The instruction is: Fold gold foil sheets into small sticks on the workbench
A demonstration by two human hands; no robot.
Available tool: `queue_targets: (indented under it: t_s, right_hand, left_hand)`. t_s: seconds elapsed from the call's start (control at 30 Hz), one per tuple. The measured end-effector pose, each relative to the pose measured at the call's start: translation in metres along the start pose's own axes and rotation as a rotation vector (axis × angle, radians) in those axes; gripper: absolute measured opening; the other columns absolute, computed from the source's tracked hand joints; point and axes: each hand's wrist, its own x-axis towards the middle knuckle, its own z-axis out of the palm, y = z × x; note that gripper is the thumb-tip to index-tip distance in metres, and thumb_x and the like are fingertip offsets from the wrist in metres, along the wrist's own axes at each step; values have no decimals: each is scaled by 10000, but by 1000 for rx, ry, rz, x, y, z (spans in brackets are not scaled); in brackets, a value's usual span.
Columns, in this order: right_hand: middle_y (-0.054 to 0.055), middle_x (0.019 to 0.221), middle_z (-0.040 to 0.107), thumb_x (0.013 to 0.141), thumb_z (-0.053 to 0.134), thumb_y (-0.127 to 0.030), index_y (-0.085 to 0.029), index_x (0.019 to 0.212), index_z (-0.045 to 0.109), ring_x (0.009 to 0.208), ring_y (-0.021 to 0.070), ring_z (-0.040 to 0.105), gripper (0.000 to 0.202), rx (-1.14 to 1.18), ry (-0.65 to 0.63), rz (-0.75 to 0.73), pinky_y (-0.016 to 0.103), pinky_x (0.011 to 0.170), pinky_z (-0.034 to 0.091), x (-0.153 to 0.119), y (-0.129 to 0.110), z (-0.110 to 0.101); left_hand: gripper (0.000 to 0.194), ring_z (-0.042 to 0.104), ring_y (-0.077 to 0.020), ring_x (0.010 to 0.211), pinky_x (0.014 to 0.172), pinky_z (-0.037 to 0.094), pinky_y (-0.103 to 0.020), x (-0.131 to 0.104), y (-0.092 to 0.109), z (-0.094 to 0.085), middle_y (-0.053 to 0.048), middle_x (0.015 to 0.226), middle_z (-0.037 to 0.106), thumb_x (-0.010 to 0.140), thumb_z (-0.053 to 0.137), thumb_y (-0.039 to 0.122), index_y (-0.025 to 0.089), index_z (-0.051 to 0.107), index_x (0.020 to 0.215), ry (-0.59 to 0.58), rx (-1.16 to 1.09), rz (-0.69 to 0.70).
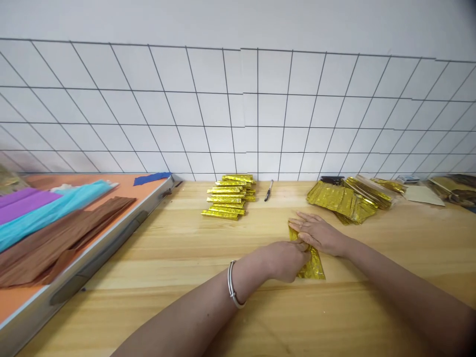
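A crinkled sheet of gold foil paper [313, 266] lies on the wooden table, partly covered by both hands. My left hand [288, 260], with a silver bangle at the wrist, is curled over the sheet's left edge; its forefinger points towards the other hand and the remaining fingertips are hidden. Across the sheet's far end my right hand [318, 232] lies flat, fingers stretched out to the left. The two hands meet over the foil. Farther back stands a pile of narrow folded gold foil strips [226, 198]. A spread stack of gold foil sheets [340, 201] lies beyond the right hand.
A pen [268, 191] lies near the tiled wall [273, 111]. To the left, a raised orange board [122, 187] with a metal edge bears brown paper [74, 233], turquoise paper [63, 203] and purple paper [33, 206]. A pale card [424, 195] lies at back right.
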Motion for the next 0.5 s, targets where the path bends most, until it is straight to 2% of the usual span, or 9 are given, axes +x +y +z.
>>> queue_targets:
  t_s: [0.13,0.23,0.33,0.4,0.5]
  right_hand:
    - [-22,1423,395,926,306,-468,-344,1388,340,1368,271,191,479,-5,32,-2,503,1049,204,2,4,3]
    - [3,1356,490,906,377,-453,-338,1299,484,1306,273,329,422,70,99,20,465,1014,270,10,4,5]
    - [39,1217,598,862,477,-435,-285,1112,625,1155,249,489,327,129,172,50,407,951,349,23,7,10]
    - [56,1124,624,813,547,-442,-250,1025,638,1061,243,532,300,134,207,78,390,899,384,32,10,13]
    - [65,1076,604,754,607,-457,-226,1022,603,998,241,531,354,143,242,132,378,851,400,43,15,17]
  left_hand:
    - [457,534,-274,1117,876,476,-336,0,2,-5,-172,1194,556,735,509,99,70,481,1190,-26,0,-1]
    - [422,535,-275,1110,880,473,-341,0,6,-9,-186,1199,545,741,503,104,63,502,1161,-45,4,-20]
    - [431,513,-271,1138,920,448,-345,1,8,-8,-191,1217,528,743,512,114,60,492,1170,-36,24,-24]
    - [441,507,-266,1146,936,436,-347,2,8,-6,-184,1220,528,740,521,116,71,487,1177,-21,34,-19]
    - [436,513,-264,1136,932,440,-349,3,7,-4,-173,1203,544,732,534,123,88,496,1165,-15,42,-16]
